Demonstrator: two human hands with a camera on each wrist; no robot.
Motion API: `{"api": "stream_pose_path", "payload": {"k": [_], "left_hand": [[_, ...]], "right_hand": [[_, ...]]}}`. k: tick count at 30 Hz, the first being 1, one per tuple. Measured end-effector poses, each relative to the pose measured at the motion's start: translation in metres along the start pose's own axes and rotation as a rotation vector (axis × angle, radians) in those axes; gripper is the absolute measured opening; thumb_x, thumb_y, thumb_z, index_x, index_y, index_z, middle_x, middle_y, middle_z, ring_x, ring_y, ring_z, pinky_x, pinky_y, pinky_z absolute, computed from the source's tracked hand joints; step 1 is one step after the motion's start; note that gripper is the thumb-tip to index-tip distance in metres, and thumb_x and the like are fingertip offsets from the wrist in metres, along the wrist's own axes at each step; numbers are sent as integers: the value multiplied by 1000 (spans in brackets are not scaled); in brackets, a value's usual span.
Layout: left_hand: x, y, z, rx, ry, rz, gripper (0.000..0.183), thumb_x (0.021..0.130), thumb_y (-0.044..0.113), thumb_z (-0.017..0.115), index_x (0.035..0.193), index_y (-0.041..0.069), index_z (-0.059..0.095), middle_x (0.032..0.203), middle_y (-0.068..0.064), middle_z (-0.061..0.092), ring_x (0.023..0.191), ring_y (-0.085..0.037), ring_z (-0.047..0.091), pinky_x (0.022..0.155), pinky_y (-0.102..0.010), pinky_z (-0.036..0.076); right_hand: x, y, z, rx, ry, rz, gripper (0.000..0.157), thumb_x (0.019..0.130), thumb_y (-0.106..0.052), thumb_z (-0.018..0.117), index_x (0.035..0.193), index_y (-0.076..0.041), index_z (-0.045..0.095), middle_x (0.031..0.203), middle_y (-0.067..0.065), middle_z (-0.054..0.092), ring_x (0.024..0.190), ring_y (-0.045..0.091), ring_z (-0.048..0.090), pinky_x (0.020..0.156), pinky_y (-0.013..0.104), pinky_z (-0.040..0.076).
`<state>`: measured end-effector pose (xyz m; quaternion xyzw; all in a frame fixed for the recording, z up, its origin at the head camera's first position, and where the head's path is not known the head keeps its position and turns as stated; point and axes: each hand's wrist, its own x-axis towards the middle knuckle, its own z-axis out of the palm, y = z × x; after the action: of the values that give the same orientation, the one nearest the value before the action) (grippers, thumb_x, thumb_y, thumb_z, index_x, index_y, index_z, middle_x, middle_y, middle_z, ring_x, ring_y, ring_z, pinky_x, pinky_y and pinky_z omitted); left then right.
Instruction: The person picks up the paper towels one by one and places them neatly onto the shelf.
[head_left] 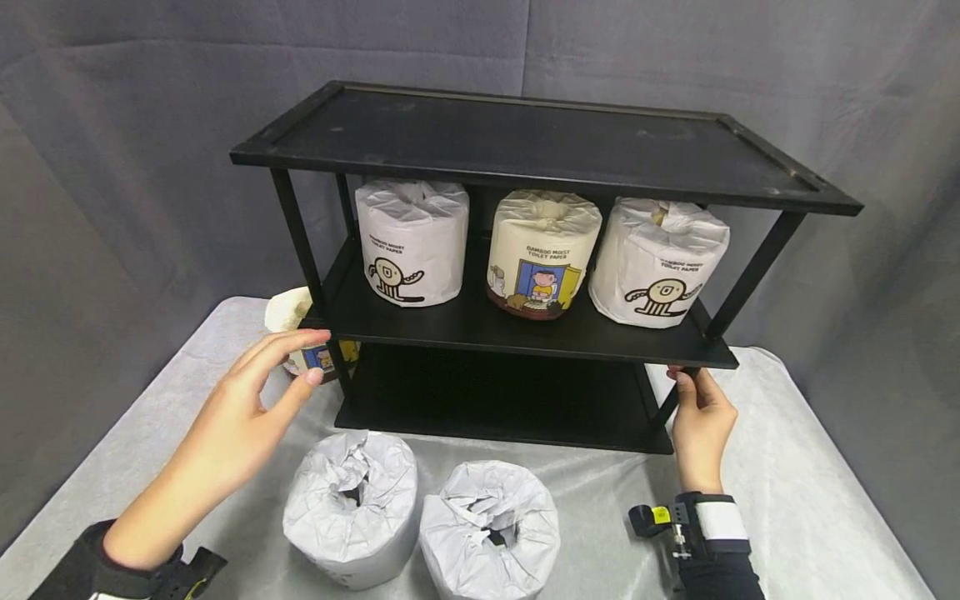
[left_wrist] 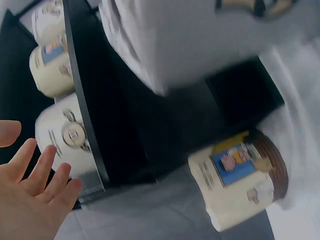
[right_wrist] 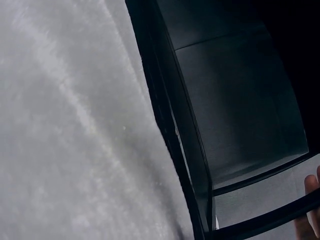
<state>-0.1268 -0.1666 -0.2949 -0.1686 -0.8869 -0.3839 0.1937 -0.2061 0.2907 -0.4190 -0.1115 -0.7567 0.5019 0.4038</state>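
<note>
On a pale, cloth-covered desk (head_left: 780, 475) stands a smooth black three-tier rack (head_left: 517, 137), rectangular, its long axis left to right. Three crinkly paper-wrapped toilet rolls (head_left: 543, 258) stand upright on its middle shelf (head_left: 459, 322), prints facing near. The left hand's grip (head_left: 243, 404) is wide, beside the rack's left end; the right hand's grip (head_left: 703, 425) holds its right near post (head_left: 667, 409).

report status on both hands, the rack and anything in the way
Left hand near left side of rack, holding nothing. Right hand gripping its lower right post. Three rolls on middle shelf. Two more rolls standing in front, possibly in the way.
</note>
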Motion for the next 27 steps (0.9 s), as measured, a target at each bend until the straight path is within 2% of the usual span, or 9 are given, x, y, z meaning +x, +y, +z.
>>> {"api": "stream_pose_path", "payload": {"k": [8, 13, 16, 19, 22, 27], "left_hand": [[-26, 23, 21, 79, -76, 80, 35, 90, 25, 60, 125, 27, 56, 129, 3, 58, 124, -13, 45, 100, -47, 41], [-39, 41, 34, 162, -132, 201, 35, 84, 26, 66, 118, 32, 59, 118, 12, 61, 115, -7, 50, 93, -43, 50], [-44, 49, 45, 206, -169, 336, 31, 82, 29, 68, 113, 30, 62, 111, 16, 63, 108, -4, 53, 93, -42, 52], [-49, 55, 58, 253, -197, 519, 26, 83, 34, 66, 108, 26, 64, 105, 15, 66, 106, -4, 55, 96, -41, 50], [-53, 55, 71, 291, -197, 692, 26, 83, 37, 64, 106, 24, 64, 102, 11, 68, 103, -6, 56, 95, -39, 50], [-58, 54, 85, 324, -234, 812, 29, 84, 43, 62, 107, 24, 62, 103, 11, 67, 104, -8, 55, 94, -37, 51]], "right_hand": [[2, -1, 0, -24, 4, -14, 20, 91, -12, 57, 95, 2, 70, 76, -31, 59, 78, -4, 60, 77, 7, 44], [1, 0, 1, -25, 12, 5, 19, 91, -11, 57, 96, 2, 70, 76, -31, 60, 78, -6, 60, 77, 8, 45], [1, 0, 1, -23, 18, 13, 18, 91, -10, 57, 96, 2, 70, 76, -30, 61, 78, -6, 61, 76, 8, 45], [0, 0, 1, -25, 17, 17, 18, 91, -9, 57, 97, 2, 70, 78, -26, 64, 78, -5, 61, 77, 8, 46], [-1, 0, 0, -32, 15, 21, 18, 91, -8, 57, 98, 2, 70, 79, -23, 65, 78, -5, 62, 77, 7, 46], [-1, -1, 1, -29, 12, 30, 19, 91, -9, 56, 98, 1, 70, 78, -26, 64, 78, -6, 61, 77, 8, 46]]}}
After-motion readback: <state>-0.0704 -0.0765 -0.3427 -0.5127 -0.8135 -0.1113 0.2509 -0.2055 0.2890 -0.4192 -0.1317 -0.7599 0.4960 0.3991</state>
